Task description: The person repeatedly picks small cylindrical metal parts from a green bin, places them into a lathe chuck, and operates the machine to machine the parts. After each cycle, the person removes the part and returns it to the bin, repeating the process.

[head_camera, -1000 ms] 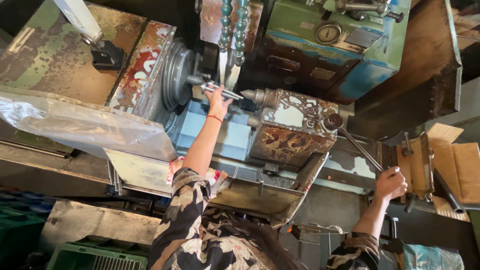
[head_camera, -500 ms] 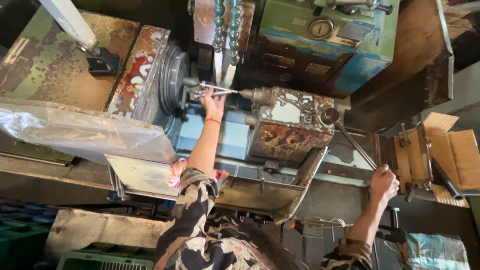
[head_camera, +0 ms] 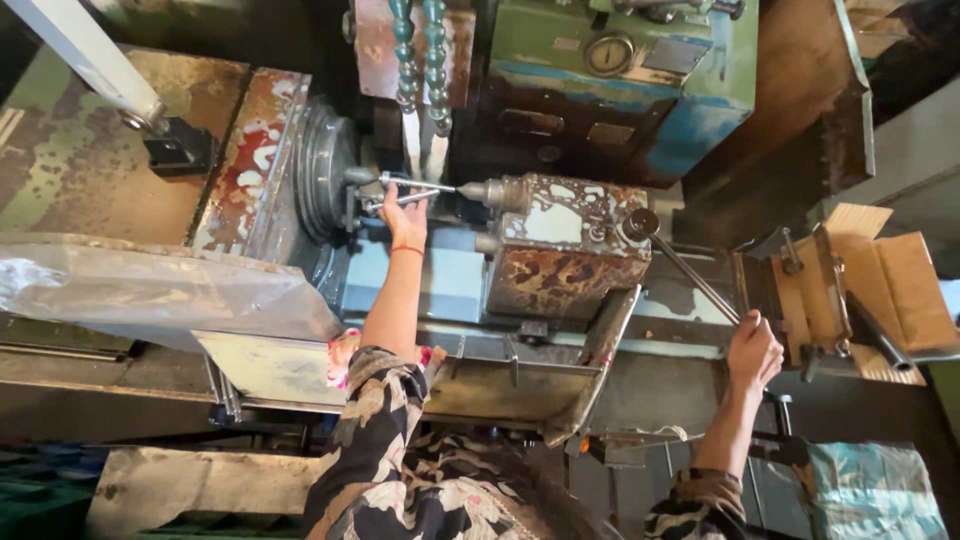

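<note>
My left hand (head_camera: 405,218) reaches up to the round grey chuck (head_camera: 325,180) of an old lathe, fingers closed on a thin metal workpiece (head_camera: 402,188) sticking out of it. A pointed tool (head_camera: 478,190) on the rusty, paint-chipped turret block (head_camera: 560,245) faces the workpiece from the right. My right hand (head_camera: 755,350) grips the end of a long metal lever (head_camera: 690,268) that runs up to the turret's hub. Two green segmented coolant hoses (head_camera: 420,55) hang above the chuck. Both sleeves carry a dark leaf pattern.
A clear plastic sheet (head_camera: 150,285) covers the left of the machine. A metal chip tray (head_camera: 520,385) sits below the turret. A green-blue gearbox with a round gauge (head_camera: 610,55) stands behind. Cardboard pieces (head_camera: 890,285) lie at the right.
My right hand has pulled the lever down toward my body. My left hand stays at the chuck on the workpiece.
</note>
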